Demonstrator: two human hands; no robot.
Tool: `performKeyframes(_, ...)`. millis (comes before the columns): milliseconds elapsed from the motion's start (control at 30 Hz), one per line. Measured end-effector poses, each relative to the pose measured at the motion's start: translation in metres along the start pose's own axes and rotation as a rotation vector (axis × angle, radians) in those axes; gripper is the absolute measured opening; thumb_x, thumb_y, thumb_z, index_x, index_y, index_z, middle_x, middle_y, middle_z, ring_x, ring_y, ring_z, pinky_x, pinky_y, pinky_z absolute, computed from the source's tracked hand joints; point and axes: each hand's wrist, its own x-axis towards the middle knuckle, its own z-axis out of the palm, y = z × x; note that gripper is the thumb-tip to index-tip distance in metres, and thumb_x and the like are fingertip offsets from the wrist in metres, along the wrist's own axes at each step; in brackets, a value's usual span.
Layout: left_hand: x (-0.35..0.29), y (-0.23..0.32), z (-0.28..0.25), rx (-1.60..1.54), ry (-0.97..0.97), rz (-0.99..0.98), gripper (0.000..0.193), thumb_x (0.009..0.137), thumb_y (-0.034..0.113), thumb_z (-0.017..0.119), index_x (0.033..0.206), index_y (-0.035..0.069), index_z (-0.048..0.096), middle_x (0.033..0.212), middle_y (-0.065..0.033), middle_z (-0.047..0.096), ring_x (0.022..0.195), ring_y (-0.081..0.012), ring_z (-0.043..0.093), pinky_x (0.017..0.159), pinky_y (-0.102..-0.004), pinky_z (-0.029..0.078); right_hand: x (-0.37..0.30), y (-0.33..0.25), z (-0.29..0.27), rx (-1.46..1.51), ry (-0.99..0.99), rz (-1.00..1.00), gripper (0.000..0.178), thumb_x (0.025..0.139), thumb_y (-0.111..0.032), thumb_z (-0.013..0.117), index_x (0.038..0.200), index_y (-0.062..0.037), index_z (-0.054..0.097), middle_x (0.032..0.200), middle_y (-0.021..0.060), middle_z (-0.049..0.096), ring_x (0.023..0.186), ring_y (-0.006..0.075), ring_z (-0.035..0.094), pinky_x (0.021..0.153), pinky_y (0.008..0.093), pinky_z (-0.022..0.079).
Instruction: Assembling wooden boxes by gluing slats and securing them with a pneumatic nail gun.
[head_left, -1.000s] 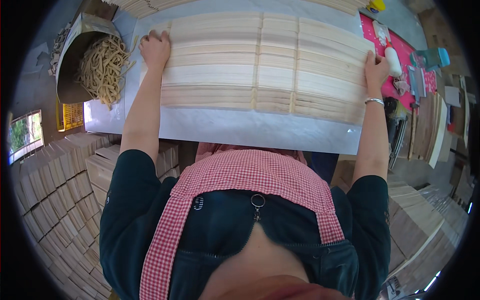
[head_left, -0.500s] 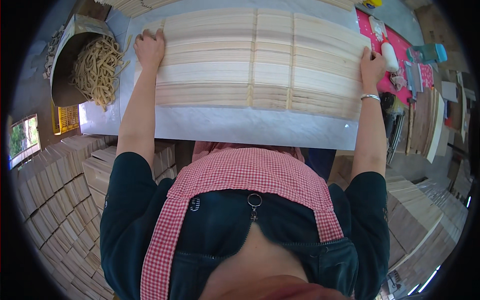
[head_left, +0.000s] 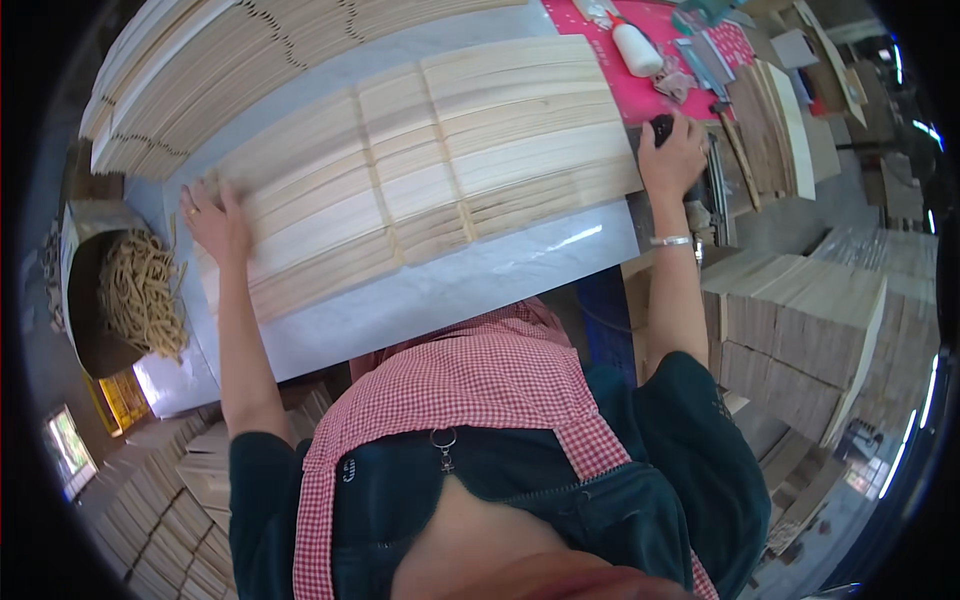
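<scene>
Both hands pin the sheet of wooden slats [head_left: 420,180] flat on the bench [head_left: 440,290].

Left hand [head_left: 215,220] lies spread, grip apart, pressing the slats' left end, likely to stop it sliding. Right hand [head_left: 672,155] sits at the right edge, its grip curled on a dark object; what it is, I cannot tell. A glue bottle [head_left: 636,45] waits on the pink mat [head_left: 640,90] close by, and a bin of shavings [head_left: 140,295] stands beside the left arm.

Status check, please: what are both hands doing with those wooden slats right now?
Left hand flat on the wooden slats. Right hand at their right edge, on a dark object. Glue bottle beyond.
</scene>
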Motion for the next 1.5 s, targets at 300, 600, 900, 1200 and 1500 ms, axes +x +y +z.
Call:
performKeyframes(300,-0.075,0.229,-0.112,-0.474,-0.588,0.763,0.091,0.086,0.062,0.062,0.156,0.009,0.036,0.166,-0.0160,0.025,0.155,-0.0366,0.019,0.123,-0.0558,0.016,-0.021,0.083,-0.017,-0.086,-0.274,0.304,0.048,0.087,-0.020,0.071,0.131,-0.0065,0.058,0.121,0.0187,0.059,0.098,0.0383,0.063,0.085,0.0447,0.053)
performKeyframes(600,-0.087,0.244,-0.105,-0.393,-0.677,0.746,0.093,0.086,0.063,0.061,0.154,0.006,0.037,0.166,-0.0145,0.026,0.155,-0.0349,0.018,0.124,-0.0552,0.013,0.096,0.017,0.067,0.235,0.082,-0.148,0.045,0.084,-0.024,0.073,0.124,-0.0065,0.064,0.118,0.0173,0.063,0.096,0.0375,0.063,0.085,0.0457,0.054)
performKeyframes(900,-0.086,0.245,-0.108,-0.388,-0.682,0.722,0.092,0.085,0.063,0.063,0.154,0.006,0.039,0.166,-0.0141,0.027,0.155,-0.0340,0.019,0.124,-0.0546,0.013,0.126,0.004,0.108,0.226,-0.070,0.031,0.053,0.082,-0.027,0.077,0.126,-0.0053,0.060,0.112,0.0167,0.065,0.092,0.0361,0.065,0.084,0.0455,0.055)
performKeyframes(1200,-0.089,0.247,-0.105,-0.372,-0.668,0.730,0.093,0.083,0.062,0.064,0.154,0.008,0.039,0.166,-0.0127,0.028,0.155,-0.0329,0.019,0.124,-0.0543,0.013,0.112,-0.019,0.028,1.321,0.119,0.727,0.056,0.086,-0.026,0.077,0.126,0.0014,0.049,0.101,0.0186,0.064,0.068,0.0219,0.067,0.060,0.0290,0.057)
performKeyframes(1500,-0.088,0.248,-0.104,-0.359,-0.649,0.752,0.093,0.083,0.060,0.066,0.155,0.008,0.039,0.166,-0.0120,0.027,0.155,-0.0328,0.019,0.123,-0.0544,0.013,0.041,-0.019,0.005,1.621,0.241,0.759,0.057,0.089,-0.025,0.077,0.124,0.0037,0.043,0.091,0.0156,0.063,0.057,0.0153,0.062,0.050,0.0224,0.052)
